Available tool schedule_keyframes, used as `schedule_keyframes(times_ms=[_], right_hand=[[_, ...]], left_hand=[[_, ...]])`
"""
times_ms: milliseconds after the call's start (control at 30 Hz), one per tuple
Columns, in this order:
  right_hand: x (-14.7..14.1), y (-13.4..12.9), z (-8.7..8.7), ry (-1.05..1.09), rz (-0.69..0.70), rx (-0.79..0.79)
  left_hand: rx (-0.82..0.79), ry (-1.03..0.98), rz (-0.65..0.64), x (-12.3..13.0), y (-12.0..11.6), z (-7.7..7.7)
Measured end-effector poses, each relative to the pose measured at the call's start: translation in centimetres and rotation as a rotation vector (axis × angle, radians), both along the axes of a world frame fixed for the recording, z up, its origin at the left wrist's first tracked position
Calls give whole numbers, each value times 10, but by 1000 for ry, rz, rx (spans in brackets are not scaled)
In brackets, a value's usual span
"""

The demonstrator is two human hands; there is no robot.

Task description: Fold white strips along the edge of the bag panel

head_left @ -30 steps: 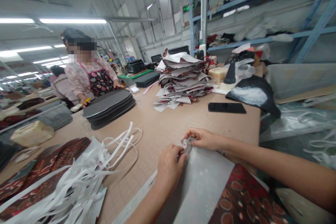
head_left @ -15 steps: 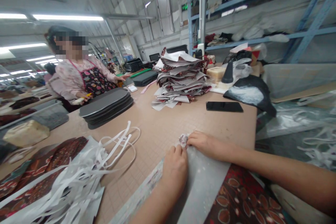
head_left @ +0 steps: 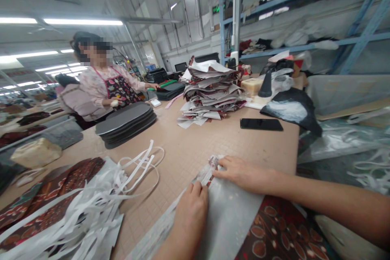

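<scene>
A length of fabric point(head_left: 230, 207) lies over the near part of the table, its pale grey backing up and its dark red-brown leaf print point(head_left: 276, 231) showing at the lower right. Along its left side runs a folded edge point(head_left: 212, 164) with a crumpled far end. My left hand point(head_left: 191, 208) is closed on that edge, fingertips curled down onto it. Farther along, near the crumpled end, my right hand point(head_left: 236, 174) pinches the same edge, thumb and fingers close together. A short stretch of print shows between the two hands.
White straps point(head_left: 88, 207) lie in a tangle over printed fabric on the left. A stack of grey panels point(head_left: 128, 124), a tall pile of cut pieces point(head_left: 210, 91) and a black phone point(head_left: 261, 124) stand farther back. A co-worker point(head_left: 106, 85) stands across the table.
My left hand has slid toward me and left along the edge, widening the gap between my hands. My right hand has shifted slightly nearer. The co-worker's hand has reached the dark stack behind.
</scene>
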State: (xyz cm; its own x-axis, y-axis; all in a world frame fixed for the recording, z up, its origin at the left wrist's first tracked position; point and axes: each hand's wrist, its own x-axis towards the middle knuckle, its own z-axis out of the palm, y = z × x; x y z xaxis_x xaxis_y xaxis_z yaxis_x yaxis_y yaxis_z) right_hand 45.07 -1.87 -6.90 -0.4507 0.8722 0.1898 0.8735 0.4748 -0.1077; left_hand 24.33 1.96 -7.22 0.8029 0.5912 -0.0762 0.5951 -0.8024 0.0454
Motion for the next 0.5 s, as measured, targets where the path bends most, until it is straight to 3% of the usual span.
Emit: schedule_keyframes(times_ms=[300,500], right_hand=[[-13,2,0,-83,-22,68],[-65,-3,-16,39,193,76]], left_hand=[[18,-71,41,-84,-21,-14],[138,9,53,-91,-34,-20]])
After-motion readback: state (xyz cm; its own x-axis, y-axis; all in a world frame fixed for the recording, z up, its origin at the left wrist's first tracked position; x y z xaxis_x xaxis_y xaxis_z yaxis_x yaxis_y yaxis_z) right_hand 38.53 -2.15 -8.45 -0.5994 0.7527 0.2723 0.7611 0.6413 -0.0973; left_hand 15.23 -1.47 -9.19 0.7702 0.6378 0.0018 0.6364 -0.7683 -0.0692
